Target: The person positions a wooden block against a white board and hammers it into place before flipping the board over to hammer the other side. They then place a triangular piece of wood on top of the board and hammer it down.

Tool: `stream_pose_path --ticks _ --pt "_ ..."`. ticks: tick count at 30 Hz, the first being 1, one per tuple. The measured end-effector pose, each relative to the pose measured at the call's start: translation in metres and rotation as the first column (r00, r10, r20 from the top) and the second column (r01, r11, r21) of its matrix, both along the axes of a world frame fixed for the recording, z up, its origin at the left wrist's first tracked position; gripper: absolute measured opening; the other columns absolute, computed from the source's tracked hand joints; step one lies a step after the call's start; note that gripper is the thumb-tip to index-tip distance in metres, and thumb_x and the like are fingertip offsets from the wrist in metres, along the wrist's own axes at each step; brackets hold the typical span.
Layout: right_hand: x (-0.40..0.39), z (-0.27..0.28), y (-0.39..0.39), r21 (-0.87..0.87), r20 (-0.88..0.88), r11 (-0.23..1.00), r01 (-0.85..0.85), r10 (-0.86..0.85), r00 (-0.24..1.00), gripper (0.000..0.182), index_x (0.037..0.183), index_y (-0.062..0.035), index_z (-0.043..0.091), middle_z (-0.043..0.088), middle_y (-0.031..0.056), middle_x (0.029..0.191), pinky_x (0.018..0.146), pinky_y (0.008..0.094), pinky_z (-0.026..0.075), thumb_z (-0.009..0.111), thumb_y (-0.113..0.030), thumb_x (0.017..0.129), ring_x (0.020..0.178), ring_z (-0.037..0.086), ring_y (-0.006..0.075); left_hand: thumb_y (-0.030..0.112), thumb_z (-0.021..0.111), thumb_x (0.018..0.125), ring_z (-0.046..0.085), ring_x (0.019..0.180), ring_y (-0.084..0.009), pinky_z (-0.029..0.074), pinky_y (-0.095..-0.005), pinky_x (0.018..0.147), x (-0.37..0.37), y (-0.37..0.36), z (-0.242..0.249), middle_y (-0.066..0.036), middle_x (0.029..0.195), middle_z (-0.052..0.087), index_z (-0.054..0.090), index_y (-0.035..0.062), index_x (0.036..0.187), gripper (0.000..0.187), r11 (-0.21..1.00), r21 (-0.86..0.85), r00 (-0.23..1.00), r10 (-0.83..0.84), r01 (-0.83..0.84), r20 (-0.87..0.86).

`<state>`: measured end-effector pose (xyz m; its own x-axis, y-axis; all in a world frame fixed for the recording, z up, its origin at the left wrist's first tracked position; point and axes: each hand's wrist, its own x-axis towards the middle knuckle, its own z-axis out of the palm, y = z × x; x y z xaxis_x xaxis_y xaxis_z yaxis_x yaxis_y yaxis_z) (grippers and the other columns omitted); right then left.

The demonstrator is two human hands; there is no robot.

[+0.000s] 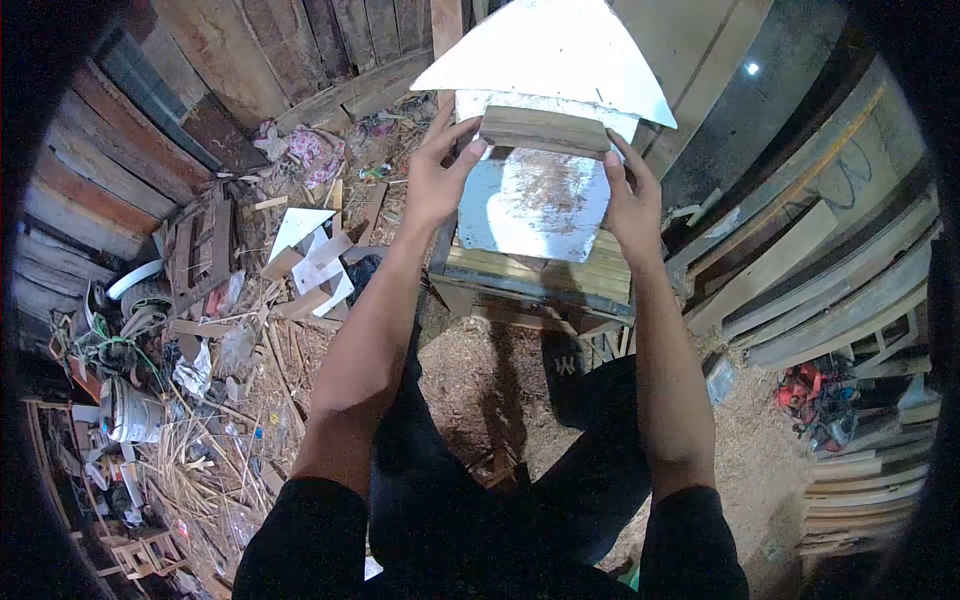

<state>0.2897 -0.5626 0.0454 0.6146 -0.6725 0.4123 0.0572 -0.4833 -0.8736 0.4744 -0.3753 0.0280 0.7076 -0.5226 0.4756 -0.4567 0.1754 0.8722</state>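
I hold a short wooden block [545, 130] flat between both hands, above a wooden workbench [540, 275]. My left hand [437, 175] grips its left end with fingers and thumb. My right hand [630, 195] grips its right end. Below the block lies a pale, stained sheet [535, 205] on the bench top. A white pointed board [550, 50] rests just beyond the block, partly behind it.
Sawdust covers the floor [490, 370] in front of the bench. Wood scraps, white offcuts [310, 255] and clutter lie at the left. Long planks [830, 290] lean at the right. A plank wall [250, 60] stands behind.
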Motion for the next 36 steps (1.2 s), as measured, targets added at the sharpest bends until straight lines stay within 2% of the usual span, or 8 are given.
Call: stream_pose_path --ticks 3,10,12,15,19,21,27,36 --pt "0.0000 -0.0004 -0.0009 -0.005 0.008 1.000 -0.004 0.004 1.000 0.049 0.136 -0.0080 0.063 0.068 0.0167 0.128 0.105 0.0407 0.044 0.063 -0.041 0.101 0.123 0.060 0.0256 0.016 0.072 0.093 0.037 0.147 -0.0318 0.037 -0.0428 0.116 0.0037 -0.0007 -0.0028 -0.020 0.161 0.035 0.067 0.0008 0.129 0.039 1.000 0.024 0.998 0.018 -0.019 0.061" --pt "-0.0003 0.0003 -0.0001 -0.060 0.021 0.998 0.009 -0.008 1.000 0.048 0.137 -0.0084 0.062 0.066 0.0186 0.130 0.106 0.0399 0.043 0.062 -0.040 0.101 0.123 0.060 0.0254 0.016 0.072 0.093 0.038 0.146 -0.0300 0.038 -0.0409 0.114 0.0017 -0.0023 -0.0032 -0.020 0.161 0.035 0.067 0.0013 0.129 0.039 1.000 -0.013 1.000 0.006 -0.006 0.004" --pt "-0.0012 0.0019 0.0015 -0.029 0.019 1.000 -0.005 0.005 1.000 0.048 0.137 -0.0085 0.062 0.066 0.0189 0.130 0.106 0.0404 0.043 0.063 -0.040 0.101 0.123 0.059 0.0259 0.034 0.068 0.098 0.031 0.149 -0.0323 0.037 -0.0465 0.116 0.0006 -0.0031 -0.0032 -0.020 0.161 0.034 0.064 -0.0003 0.132 0.049 0.999 -0.046 1.000 -0.028 0.028 -0.003" --pt "-0.0014 0.0013 0.0008 -0.012 0.001 1.000 -0.011 0.011 1.000 0.050 0.138 -0.0089 0.062 0.066 0.0192 0.131 0.105 0.0411 0.044 0.063 -0.042 0.100 0.124 0.059 0.0269 0.034 0.068 0.098 0.032 0.149 -0.0324 0.037 -0.0461 0.115 -0.0003 -0.0008 -0.0015 -0.020 0.160 0.036 0.065 -0.0007 0.130 0.048 1.000 0.021 1.000 0.017 -0.017 -0.010" --pt "-0.0002 -0.0003 -0.0005 -0.043 0.002 0.999 -0.009 0.009 1.000 0.049 0.137 -0.0081 0.063 0.066 0.0196 0.130 0.105 0.0405 0.044 0.064 -0.041 0.100 0.124 0.059 0.0278 0.035 0.067 0.098 0.033 0.149 -0.0332 0.037 -0.0464 0.115 0.0026 -0.0026 -0.0049 -0.020 0.160 0.037 0.066 -0.0009 0.130 0.048 1.000 0.019 1.000 0.023 -0.023 -0.016" --pt "-0.0010 0.0024 0.0015 -0.029 0.001 0.999 -0.019 0.019 1.000 0.048 0.136 -0.0071 0.063 0.066 0.0194 0.130 0.105 0.0397 0.045 0.064 -0.040 0.100 0.124 0.060 0.0275 0.025 0.072 0.095 0.043 0.143 -0.0315 0.040 -0.0423 0.112 0.0027 -0.0040 -0.0052 -0.021 0.157 0.041 0.071 0.0016 0.123 0.037 0.995 0.019 0.993 0.100 -0.102 0.069" --pt "0.0003 0.0007 0.0000 -0.037 0.010 0.999 -0.034 0.034 0.999 0.046 0.135 -0.0045 0.064 0.067 0.0183 0.131 0.105 0.0378 0.045 0.064 -0.035 0.101 0.123 0.061 0.0256 0.031 0.072 0.095 0.039 0.146 -0.0339 0.036 -0.0483 0.116 0.0005 -0.0034 -0.0023 -0.021 0.157 0.041 0.072 0.0028 0.122 0.039 0.989 0.065 0.991 0.127 -0.130 0.040" --pt "0.0007 -0.0003 -0.0013 -0.035 0.005 0.999 -0.036 0.036 0.999 0.049 0.136 -0.0045 0.062 0.065 0.0191 0.134 0.109 0.0399 0.042 0.065 -0.036 0.100 0.128 0.058 0.0277 0.029 0.070 0.096 0.037 0.147 -0.0332 0.033 -0.0472 0.117 0.0002 -0.0041 -0.0034 -0.020 0.158 0.040 0.072 0.0032 0.122 0.037 0.992 0.039 0.992 0.115 -0.117 0.049"
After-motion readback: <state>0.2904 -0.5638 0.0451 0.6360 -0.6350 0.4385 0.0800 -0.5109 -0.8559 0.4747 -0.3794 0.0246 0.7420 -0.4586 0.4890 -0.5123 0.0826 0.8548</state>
